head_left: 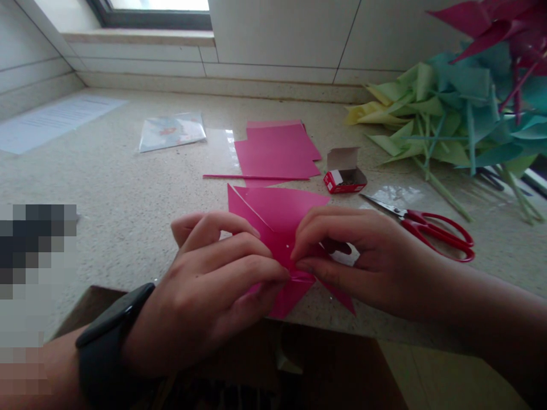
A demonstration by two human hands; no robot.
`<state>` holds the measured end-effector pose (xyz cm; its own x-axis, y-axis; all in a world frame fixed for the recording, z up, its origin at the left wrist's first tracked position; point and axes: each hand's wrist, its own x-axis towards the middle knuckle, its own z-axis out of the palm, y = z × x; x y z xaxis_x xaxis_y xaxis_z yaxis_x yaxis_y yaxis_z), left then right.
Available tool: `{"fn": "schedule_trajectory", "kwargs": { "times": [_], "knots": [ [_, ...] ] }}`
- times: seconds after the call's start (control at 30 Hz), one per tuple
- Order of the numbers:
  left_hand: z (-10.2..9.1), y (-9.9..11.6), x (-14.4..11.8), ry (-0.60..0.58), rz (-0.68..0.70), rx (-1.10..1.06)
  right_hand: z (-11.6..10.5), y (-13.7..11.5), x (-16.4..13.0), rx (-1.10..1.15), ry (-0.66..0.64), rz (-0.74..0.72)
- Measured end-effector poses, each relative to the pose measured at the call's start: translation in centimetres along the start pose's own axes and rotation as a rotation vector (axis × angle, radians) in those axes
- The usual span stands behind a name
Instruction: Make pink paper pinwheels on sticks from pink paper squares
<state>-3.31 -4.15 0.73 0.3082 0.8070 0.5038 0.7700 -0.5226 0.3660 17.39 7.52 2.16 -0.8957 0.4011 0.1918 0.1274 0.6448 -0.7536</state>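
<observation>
A pink sheet of paper point(286, 206), cut inward from its corners, lies at the counter's front edge. Its near side is folded toward the middle, where a small hole shows. My left hand point(213, 279), with a dark watch at the wrist, has its thumb and fingers closed on the folded part. From the other side my right hand point(350, 250) pinches the paper near the hole with thumb and forefinger. Anything small between those fingertips is hidden. Just beyond the sheet lies a thin pink stick point(256, 177).
Cut pink sheets point(276, 149) lie behind the stick. A small red box point(345, 179) stands with its lid up. Red-handled scissors point(421, 225) rest beside my right hand. Finished paper pinwheels point(453, 97) are piled at right. A clear packet point(173, 132) and printed paper point(55, 122) lie left.
</observation>
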Motion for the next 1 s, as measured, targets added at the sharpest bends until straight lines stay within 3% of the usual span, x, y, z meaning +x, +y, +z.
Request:
{"fn": "schedule_trajectory", "kwargs": {
  "times": [1.0],
  "knots": [
    [0.08,-0.26,-0.06,0.002,0.012,0.011,0.05,-0.38,-0.13,0.045,-0.038,-0.01]
  ]
}}
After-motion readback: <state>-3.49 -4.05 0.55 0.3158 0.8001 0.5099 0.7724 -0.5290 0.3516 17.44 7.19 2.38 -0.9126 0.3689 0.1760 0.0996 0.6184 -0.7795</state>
